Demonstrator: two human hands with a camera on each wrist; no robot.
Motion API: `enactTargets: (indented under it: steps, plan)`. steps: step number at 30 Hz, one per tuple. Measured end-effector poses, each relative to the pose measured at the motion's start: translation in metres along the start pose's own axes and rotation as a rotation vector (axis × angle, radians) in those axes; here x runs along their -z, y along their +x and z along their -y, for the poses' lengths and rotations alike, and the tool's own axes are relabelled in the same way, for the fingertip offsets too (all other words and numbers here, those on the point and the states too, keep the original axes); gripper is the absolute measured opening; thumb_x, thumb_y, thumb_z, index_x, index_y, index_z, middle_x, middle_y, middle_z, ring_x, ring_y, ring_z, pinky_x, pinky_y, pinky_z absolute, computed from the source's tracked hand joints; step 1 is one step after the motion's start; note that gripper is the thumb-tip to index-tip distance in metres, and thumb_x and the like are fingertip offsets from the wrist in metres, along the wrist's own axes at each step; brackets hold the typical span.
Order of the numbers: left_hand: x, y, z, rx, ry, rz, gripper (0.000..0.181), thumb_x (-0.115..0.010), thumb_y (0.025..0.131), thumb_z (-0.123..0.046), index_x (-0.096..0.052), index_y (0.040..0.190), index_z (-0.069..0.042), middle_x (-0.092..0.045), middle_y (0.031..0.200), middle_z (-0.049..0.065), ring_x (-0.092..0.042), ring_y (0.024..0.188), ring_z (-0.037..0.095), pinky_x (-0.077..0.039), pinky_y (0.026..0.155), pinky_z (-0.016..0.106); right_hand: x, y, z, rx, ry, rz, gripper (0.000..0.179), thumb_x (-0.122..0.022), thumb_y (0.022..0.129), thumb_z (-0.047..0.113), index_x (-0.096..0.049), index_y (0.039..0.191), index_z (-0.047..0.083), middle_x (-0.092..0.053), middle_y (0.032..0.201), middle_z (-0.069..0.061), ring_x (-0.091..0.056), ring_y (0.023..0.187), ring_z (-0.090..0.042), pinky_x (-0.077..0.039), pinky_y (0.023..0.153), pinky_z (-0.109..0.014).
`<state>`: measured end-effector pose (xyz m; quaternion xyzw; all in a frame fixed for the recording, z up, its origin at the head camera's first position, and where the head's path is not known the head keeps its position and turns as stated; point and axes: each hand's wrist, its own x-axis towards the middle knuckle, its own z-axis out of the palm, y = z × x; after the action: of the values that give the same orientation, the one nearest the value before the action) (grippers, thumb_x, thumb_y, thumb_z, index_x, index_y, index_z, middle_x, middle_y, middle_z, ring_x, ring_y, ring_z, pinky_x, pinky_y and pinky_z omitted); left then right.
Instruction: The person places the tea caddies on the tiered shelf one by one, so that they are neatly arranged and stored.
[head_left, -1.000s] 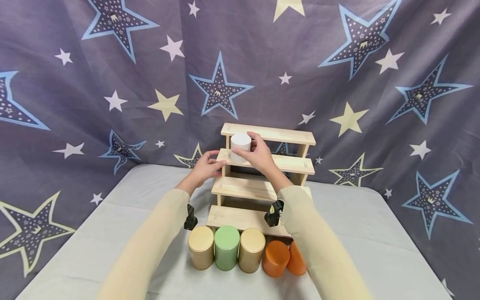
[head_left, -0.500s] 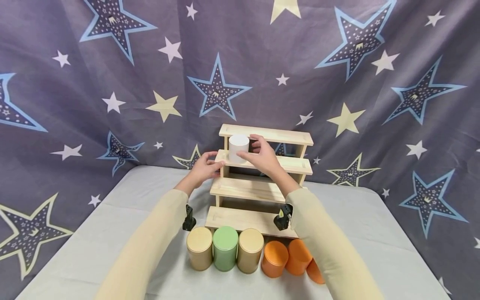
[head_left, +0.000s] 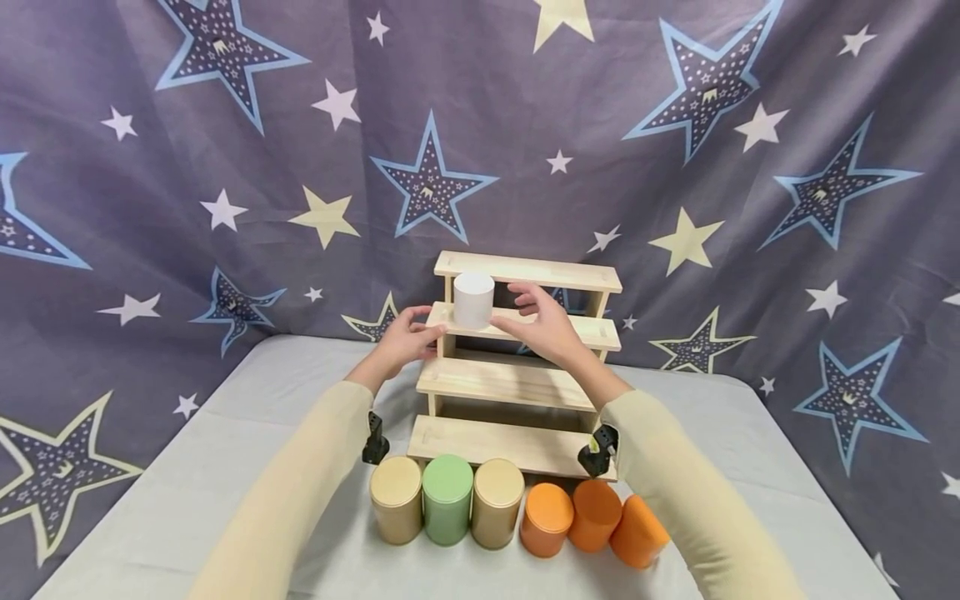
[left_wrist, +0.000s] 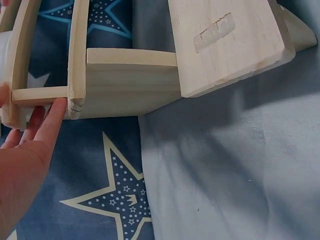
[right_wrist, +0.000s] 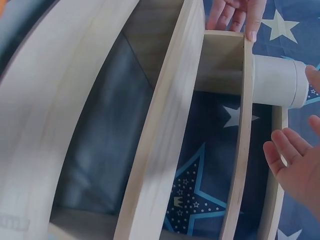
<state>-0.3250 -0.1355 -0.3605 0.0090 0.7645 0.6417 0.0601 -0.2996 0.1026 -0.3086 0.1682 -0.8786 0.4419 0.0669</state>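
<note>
A white canister (head_left: 473, 301) stands upright near the left end of the second-highest step of a wooden tiered shelf (head_left: 510, 381). My right hand (head_left: 550, 330) is just right of it, fingers spread and apart from it; the right wrist view shows a gap between the canister (right_wrist: 280, 80) and the right hand's fingers (right_wrist: 286, 145). At the shelf's left end, my left hand (head_left: 405, 338) holds that same step, thumb at its front edge. In the left wrist view, the left hand's fingers (left_wrist: 45, 122) lie against the shelf's side panel (left_wrist: 40, 95).
In front of the shelf stand a gold canister (head_left: 396, 500), a green canister (head_left: 447, 500) and another gold canister (head_left: 497, 503). Orange canisters (head_left: 546, 520) continue the row rightward, the last one (head_left: 639, 533) leaning. A star-patterned curtain (head_left: 300, 167) hangs behind the grey-covered table (head_left: 247, 433).
My right hand has let go of the white canister and drawn away to the right. The canister stays on the step. My left hand keeps its place at the shelf's left end.
</note>
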Motion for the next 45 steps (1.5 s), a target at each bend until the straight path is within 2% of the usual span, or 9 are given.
enactTargets:
  steps: [14, 25, 31, 37, 41, 45]
  plan:
    - [0.003, 0.0, 0.002, 0.004, -0.009, 0.0, 0.062, -0.058, 0.093, -0.018, -0.025, 0.144, -0.009, -0.044, 0.136, 0.025, -0.053, 0.119, 0.037, -0.051, 0.095, 0.043, 0.022, -0.028, -0.006, 0.01, -0.048, 0.057, 0.061, -0.071, 0.081, 0.042, -0.048, 0.132, 0.02, -0.053, 0.128, -0.015, -0.053, 0.113, -0.028, -0.048, 0.093, -0.046]
    - [0.002, 0.001, 0.001, 0.004, -0.028, 0.014, 0.063, -0.058, 0.093, -0.017, -0.024, 0.145, -0.009, -0.043, 0.136, 0.025, -0.05, 0.121, 0.038, -0.05, 0.096, 0.044, 0.037, -0.049, -0.022, 0.029, -0.106, 0.088, 0.063, -0.071, 0.081, 0.042, -0.049, 0.133, 0.016, -0.055, 0.127, -0.011, -0.055, 0.113, -0.028, -0.049, 0.093, -0.046]
    - [0.001, 0.001, 0.0, 0.005, -0.03, 0.011, 0.062, -0.058, 0.093, -0.017, -0.025, 0.145, -0.01, -0.043, 0.135, 0.025, -0.05, 0.121, 0.037, -0.051, 0.095, 0.043, 0.045, -0.064, -0.029, 0.066, -0.122, 0.101, 0.058, -0.073, 0.081, 0.035, -0.051, 0.13, 0.014, -0.058, 0.122, -0.011, -0.057, 0.109, -0.026, -0.05, 0.087, -0.042]
    - [0.001, 0.001, 0.0, 0.003, -0.026, 0.01, 0.062, -0.058, 0.093, -0.017, -0.024, 0.145, -0.01, -0.043, 0.136, 0.025, -0.05, 0.121, 0.037, -0.051, 0.095, 0.043, 0.049, -0.082, -0.036, 0.058, -0.134, 0.129, 0.056, -0.073, 0.081, 0.034, -0.052, 0.128, 0.015, -0.059, 0.12, -0.011, -0.057, 0.11, -0.027, -0.048, 0.088, -0.045]
    - [0.0, 0.0, -0.001, 0.009, -0.022, 0.011, 0.062, -0.058, 0.093, -0.017, -0.024, 0.145, -0.01, -0.043, 0.136, 0.025, -0.05, 0.121, 0.037, -0.051, 0.096, 0.043, 0.053, -0.093, -0.04, 0.059, -0.145, 0.145, 0.056, -0.074, 0.08, 0.037, -0.053, 0.127, 0.016, -0.06, 0.119, -0.009, -0.056, 0.108, -0.024, -0.048, 0.084, -0.04]
    - [0.001, -0.001, -0.002, 0.014, -0.019, 0.014, 0.063, -0.057, 0.093, -0.017, -0.023, 0.145, -0.01, -0.043, 0.136, 0.025, -0.05, 0.121, 0.038, -0.05, 0.096, 0.043, 0.057, -0.102, -0.044, 0.062, -0.135, 0.176, 0.056, -0.073, 0.081, 0.036, -0.053, 0.127, 0.013, -0.059, 0.119, -0.012, -0.056, 0.106, -0.026, -0.048, 0.081, -0.037]
